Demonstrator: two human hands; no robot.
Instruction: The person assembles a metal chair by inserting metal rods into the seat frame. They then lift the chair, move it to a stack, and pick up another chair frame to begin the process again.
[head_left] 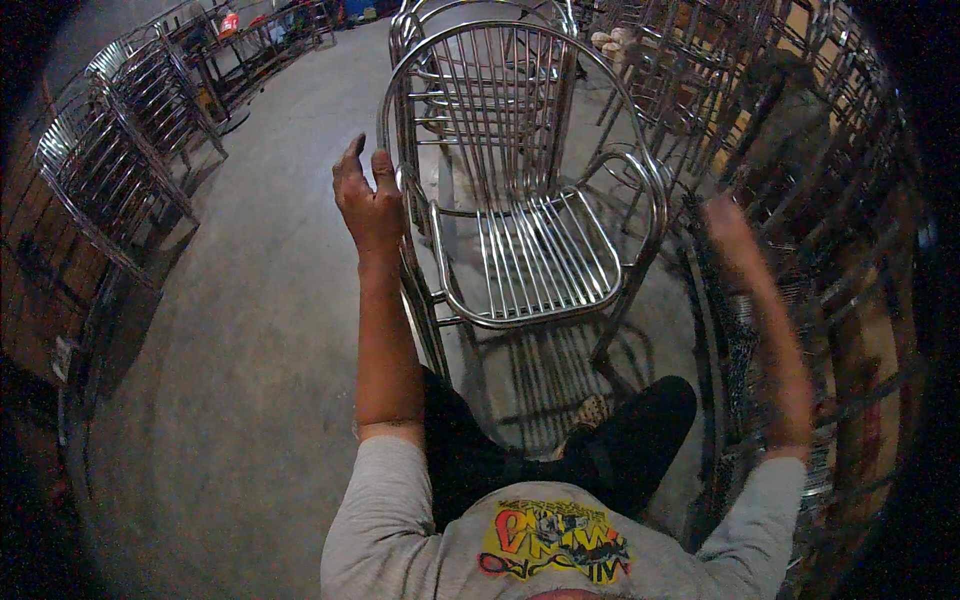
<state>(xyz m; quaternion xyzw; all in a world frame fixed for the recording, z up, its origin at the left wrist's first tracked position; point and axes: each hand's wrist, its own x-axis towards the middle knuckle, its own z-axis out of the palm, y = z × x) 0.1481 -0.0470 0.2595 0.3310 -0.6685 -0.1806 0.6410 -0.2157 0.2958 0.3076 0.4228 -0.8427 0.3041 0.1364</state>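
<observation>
A shiny metal tube chair (545,255) stands upright in front of me, its slatted seat facing my way and its rounded back rising behind. Beside its left armrest is my left hand (370,200), raised with thumb and fingers apart and nothing held; whether it touches the tube I cannot tell. My right hand (727,225) is off to the right of the chair, near a stack of metal frames, and motion smears its fingers.
Another metal chair (490,10) stands close behind the first. Stacked chair frames (120,150) line the left wall, and more metal frames (680,60) crowd the right side. A workbench (260,50) is at the far left. Grey concrete floor (260,350) lies to my left.
</observation>
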